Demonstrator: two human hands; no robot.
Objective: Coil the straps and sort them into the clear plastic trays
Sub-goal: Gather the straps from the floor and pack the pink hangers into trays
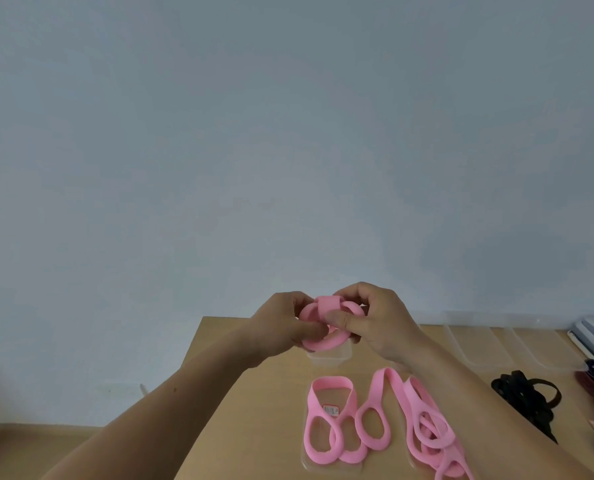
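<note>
Behind all, a blank wall, with nothing on it to foul a raised arm. Below that, a wooden table, far edge against the wall and left edge just under the left forearm: little room to spare on that side, plenty of bare wood right of centre. At the back right, a row of clear trays, set outside the working patch yet seemingly within reach for sorting. Directly beneath the hands, a smaller clear tray, probably meant for the pink ones. Near the front, loose pink straps in open loops, some on clear plastic. Well apart from those, at the right, black straps, likely grouped by colour. Together above the table's far left corner, left hand and right hand, both clamped on one pink coil, with thumbs at its front and fingers curled round the loops from either side. Held in the air, clear of the wood, presumably to let the band pass round the loops without dragging. Across the coil's top, a short wrap of band, seemingly the binding turn. Free end hidden behind the fingers.
</note>
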